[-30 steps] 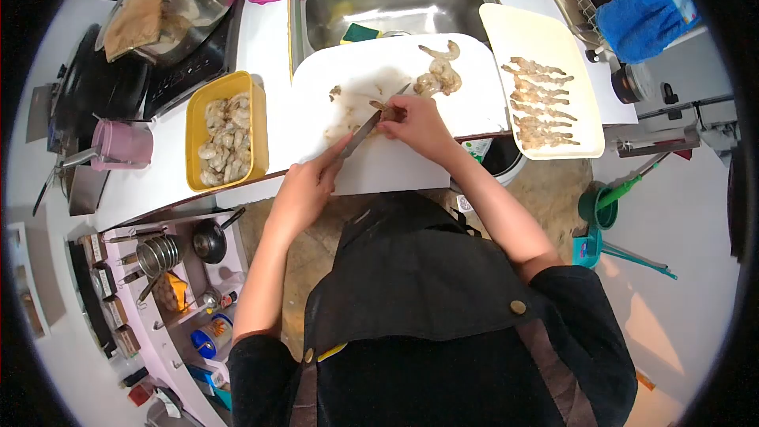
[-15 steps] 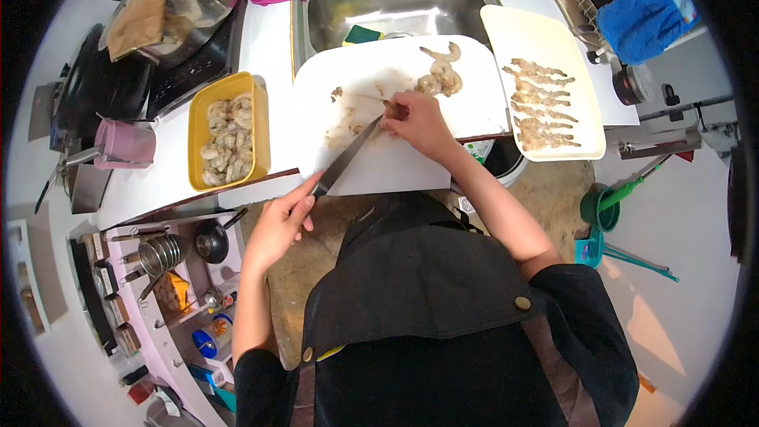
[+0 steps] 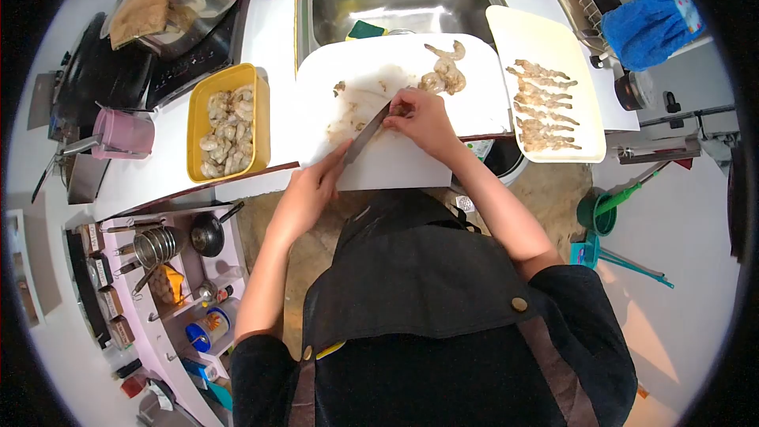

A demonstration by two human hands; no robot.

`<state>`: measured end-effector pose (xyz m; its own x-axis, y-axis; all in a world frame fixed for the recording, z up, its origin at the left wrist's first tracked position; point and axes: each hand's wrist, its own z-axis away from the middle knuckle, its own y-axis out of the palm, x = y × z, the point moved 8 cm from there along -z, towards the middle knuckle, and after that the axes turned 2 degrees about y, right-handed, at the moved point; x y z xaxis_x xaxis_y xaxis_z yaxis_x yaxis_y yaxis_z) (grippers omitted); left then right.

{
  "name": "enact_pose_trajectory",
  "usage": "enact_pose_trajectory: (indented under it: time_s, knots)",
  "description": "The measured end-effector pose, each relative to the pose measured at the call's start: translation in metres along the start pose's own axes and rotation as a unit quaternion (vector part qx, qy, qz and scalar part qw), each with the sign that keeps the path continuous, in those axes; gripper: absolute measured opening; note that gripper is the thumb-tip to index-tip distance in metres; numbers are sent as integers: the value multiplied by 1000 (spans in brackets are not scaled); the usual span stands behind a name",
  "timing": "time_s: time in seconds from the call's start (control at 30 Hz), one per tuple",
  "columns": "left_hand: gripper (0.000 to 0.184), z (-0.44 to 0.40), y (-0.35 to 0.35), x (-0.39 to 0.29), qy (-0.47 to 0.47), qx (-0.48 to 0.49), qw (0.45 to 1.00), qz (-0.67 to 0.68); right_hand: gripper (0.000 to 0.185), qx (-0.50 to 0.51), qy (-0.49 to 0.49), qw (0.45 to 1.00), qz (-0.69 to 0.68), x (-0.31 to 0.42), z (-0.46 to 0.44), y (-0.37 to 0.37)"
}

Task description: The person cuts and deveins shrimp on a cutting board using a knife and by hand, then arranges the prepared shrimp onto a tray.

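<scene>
My left hand (image 3: 315, 190) grips the handle of a knife (image 3: 366, 139), whose blade slants up and right over the near part of a white cutting board (image 3: 320, 71). The knife tip is close to the fingers of my right hand (image 3: 425, 122), which are pinched around a shrimp, now mostly hidden by them. Beyond that hand, a few shrimp (image 3: 447, 77) lie in a small heap on the board. Brownish scraps (image 3: 339, 88) and wet smears mark its left side.
At the left, a yellow container (image 3: 262, 119) holds many peeled-looking shrimp (image 3: 229, 134). On the right, a cream tray (image 3: 506, 28) carries a row of straightened shrimp (image 3: 545, 103). Behind the board is a steel sink (image 3: 411, 0) with a sponge (image 3: 365, 30). A pink cup (image 3: 124, 133) stands far left.
My left hand and the knife have moved up and right, bringing the blade nearer my right hand. The shrimp in my right fingers shows less than before.
</scene>
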<state>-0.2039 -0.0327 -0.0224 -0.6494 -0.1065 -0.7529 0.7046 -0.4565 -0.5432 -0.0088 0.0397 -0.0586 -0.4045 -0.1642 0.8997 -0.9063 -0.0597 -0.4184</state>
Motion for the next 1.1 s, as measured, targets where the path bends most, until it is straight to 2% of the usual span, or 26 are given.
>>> enact_pose_trajectory:
  time_s: [0.07,0.13,0.2,0.27,0.37,0.43,0.47,0.5,0.6,0.7,0.8,0.9,0.93,1.03,1.1]
  knots:
    - [42,6,5,15,-4,-1,1000,24,19,4,7,1000,-11,-4,0,0]
    - [42,17,6,18,37,-26,999,1,18,2,15,1000,12,1,1,-3]
    - [42,28,1,24,14,-17,1000,23,15,2,40,999,-11,-1,3,-4]
    - [42,39,-9,33,-73,28,993,89,12,5,81,993,-81,-10,3,-2]
    - [43,30,-37,37,-56,-53,993,90,8,-30,58,997,-45,15,-5,-7]
    - [42,12,-56,17,31,-170,979,-108,7,-21,16,993,-115,22,-13,14]
    - [42,1,-57,9,73,-221,954,-191,6,-18,-6,989,-149,26,-16,22]
    - [41,-10,-54,0,115,-270,917,-271,6,-9,-22,993,-119,32,-15,26]
    - [43,-47,-39,4,134,-290,895,-311,9,6,-89,996,-11,43,-4,27]
    - [40,-56,-33,-5,175,-294,888,-309,12,43,-102,989,97,28,11,13]
    - [32,-41,-25,-40,267,-365,819,-352,13,-21,-133,984,116,30,25,-8]
    - [22,-65,-2,-42,327,-199,911,-151,14,-24,-134,976,167,19,24,-9]
    - [21,-67,4,-45,344,-189,907,-151,14,-8,-123,980,158,17,24,-9]
    - [18,-72,15,-35,239,-68,964,-97,15,29,-102,987,122,12,26,-8]
    - [15,-64,18,-33,223,-59,970,-76,16,42,-104,990,87,12,31,-7]
